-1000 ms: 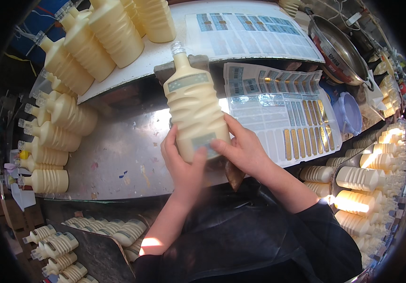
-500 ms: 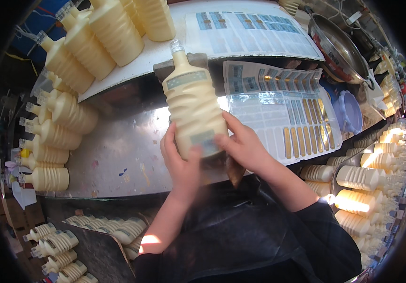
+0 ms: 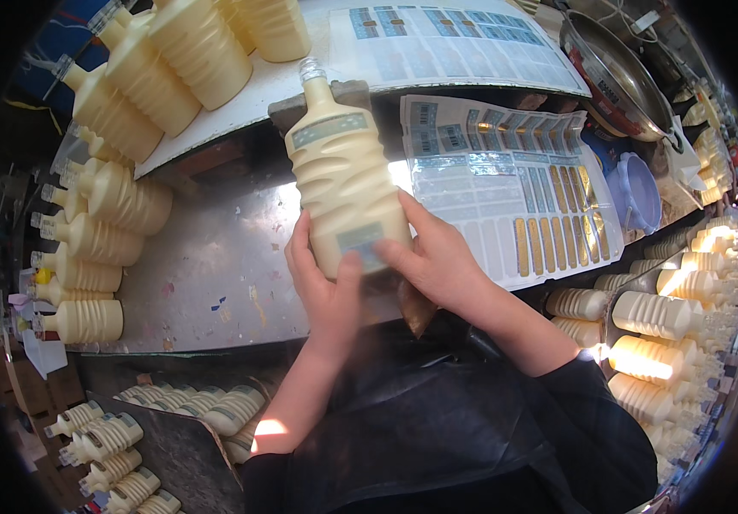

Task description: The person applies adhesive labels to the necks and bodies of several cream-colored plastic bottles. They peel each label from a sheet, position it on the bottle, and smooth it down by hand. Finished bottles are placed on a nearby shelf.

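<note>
A cream ribbed bottle [image 3: 343, 176] with a clear neck lies before me, its neck pointing away and its upper end against a grey block [image 3: 351, 96]. A blue-green label strip [image 3: 330, 128] crosses its shoulder, and a small bluish label [image 3: 360, 239] sits near its base. My left hand [image 3: 326, 278] wraps the bottle's lower left side, thumb on the label's lower edge. On the lower right side, my right hand [image 3: 439, 255] grips it, thumb pressed at the label's right end. Right of the bottle lies a sheet of labels [image 3: 472, 196], partly peeled, with gold and blue strips.
Several cream bottles stand on the white shelf [image 3: 240, 116] at back left; others lie stacked at the left edge of the metal table [image 3: 202, 257]. Another label sheet [image 3: 463, 51] lies at the back. A metal pan [image 3: 622, 77], a lavender tub [image 3: 635, 193] and more bottles [image 3: 652, 315] are right.
The view has shifted slightly, so the bottle appears a little further left and up. Both hands keep their hold, with the thumbs still at the lower label.
</note>
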Demonstrator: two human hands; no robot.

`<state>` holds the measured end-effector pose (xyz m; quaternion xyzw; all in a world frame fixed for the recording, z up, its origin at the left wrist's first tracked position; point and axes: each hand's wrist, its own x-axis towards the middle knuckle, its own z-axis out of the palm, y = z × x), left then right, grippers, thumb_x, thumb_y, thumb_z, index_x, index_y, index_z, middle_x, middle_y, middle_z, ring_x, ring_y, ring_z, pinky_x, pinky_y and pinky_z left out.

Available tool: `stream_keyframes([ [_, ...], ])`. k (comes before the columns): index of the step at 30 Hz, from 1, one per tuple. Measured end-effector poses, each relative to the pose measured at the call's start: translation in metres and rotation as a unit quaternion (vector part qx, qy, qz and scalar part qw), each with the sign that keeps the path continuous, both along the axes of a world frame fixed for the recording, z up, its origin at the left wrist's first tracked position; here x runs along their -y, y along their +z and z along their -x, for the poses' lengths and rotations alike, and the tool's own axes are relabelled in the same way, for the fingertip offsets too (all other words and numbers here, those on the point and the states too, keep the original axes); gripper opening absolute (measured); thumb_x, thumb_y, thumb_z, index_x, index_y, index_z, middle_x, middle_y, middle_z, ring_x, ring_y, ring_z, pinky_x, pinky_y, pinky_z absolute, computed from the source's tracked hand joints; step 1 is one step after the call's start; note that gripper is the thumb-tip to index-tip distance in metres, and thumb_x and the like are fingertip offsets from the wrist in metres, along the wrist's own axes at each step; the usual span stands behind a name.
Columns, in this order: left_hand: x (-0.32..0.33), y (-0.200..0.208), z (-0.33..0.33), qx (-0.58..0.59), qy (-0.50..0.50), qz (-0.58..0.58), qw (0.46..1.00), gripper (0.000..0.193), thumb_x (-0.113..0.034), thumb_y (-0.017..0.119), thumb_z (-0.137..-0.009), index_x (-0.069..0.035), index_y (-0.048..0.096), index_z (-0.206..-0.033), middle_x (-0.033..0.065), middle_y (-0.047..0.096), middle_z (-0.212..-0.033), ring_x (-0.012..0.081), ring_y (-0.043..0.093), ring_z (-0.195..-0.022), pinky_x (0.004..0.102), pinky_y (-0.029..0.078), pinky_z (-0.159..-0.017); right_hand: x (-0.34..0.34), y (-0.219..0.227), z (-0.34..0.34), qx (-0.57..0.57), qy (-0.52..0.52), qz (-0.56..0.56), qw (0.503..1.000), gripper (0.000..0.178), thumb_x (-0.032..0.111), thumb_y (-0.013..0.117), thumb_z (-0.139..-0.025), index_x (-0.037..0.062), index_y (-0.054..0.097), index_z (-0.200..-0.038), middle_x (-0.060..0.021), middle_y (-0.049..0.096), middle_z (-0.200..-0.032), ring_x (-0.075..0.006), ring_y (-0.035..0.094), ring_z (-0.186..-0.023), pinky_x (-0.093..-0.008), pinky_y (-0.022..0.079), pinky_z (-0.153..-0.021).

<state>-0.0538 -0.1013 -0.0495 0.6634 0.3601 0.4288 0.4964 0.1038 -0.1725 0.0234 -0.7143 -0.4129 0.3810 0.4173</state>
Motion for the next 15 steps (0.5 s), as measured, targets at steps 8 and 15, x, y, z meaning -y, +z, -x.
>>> stream_keyframes([
  [8, -0.0010, -0.0038, 0.0014, 0.016, -0.012, 0.006, 1.000, 0.073, -0.025, 0.065, -0.096, 0.003, 0.032, -0.156, 0.0203, 0.041, -0.147, 0.0328, 0.045, -0.136, 0.0448, 0.035, -0.117, 0.0013, -0.0025, -0.0006, 0.018, 0.002, -0.013, 1.000, 0.068, 0.032, 0.066, -0.095, 0.0058, 0.043, -0.153, -0.0179, 0.074, -0.093, -0.0249, 0.074, -0.073, -0.0364, 0.057, -0.072],
  [15, -0.0016, -0.0022, 0.0022, 0.009, -0.011, 0.007, 1.000, 0.072, -0.025, 0.064, -0.097, 0.002, 0.033, -0.156, 0.0202, 0.041, -0.148, 0.0327, 0.044, -0.138, 0.0446, 0.035, -0.117, 0.0009, -0.0039, 0.0006, 0.022, 0.002, -0.013, 1.000, 0.067, 0.033, 0.066, -0.095, 0.0046, 0.043, -0.151, -0.0182, 0.074, -0.094, -0.0249, 0.074, -0.073, -0.0363, 0.056, -0.072],
])
